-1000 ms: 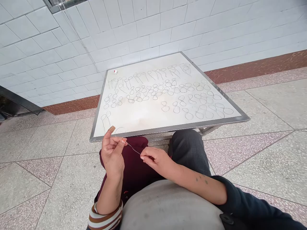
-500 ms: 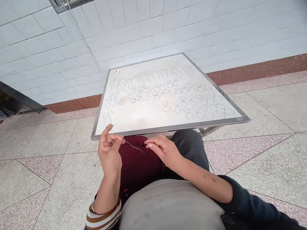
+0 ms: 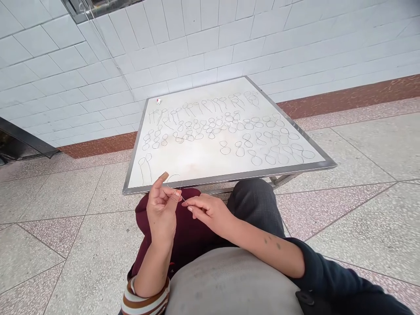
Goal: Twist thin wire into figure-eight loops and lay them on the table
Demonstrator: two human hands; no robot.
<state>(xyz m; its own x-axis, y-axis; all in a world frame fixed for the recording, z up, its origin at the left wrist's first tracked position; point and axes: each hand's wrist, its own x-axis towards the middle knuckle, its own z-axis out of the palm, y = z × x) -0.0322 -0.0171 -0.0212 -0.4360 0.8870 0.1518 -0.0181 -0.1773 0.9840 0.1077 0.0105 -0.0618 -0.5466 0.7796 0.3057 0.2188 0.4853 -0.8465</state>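
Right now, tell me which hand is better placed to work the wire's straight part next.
Right, I'd judge: the right hand has its fingertips at the wire's straight part, while the left hand seems busy pinching it near the curve.

My view came through bright, under pale, diffuse light whose source I could not make out. The table (image 3: 193,154) had a soft whitish glare across its middle, and the wall (image 3: 203,41) looked washed out, while shadow darkened the doorway (image 3: 19,142) at far left. The wide lens stretched the floor (image 3: 108,262) and sleeve (image 3: 344,282) towards the edges, the upper right corner went dim and soft, and the wire (image 3: 173,175) showed only as a faint line
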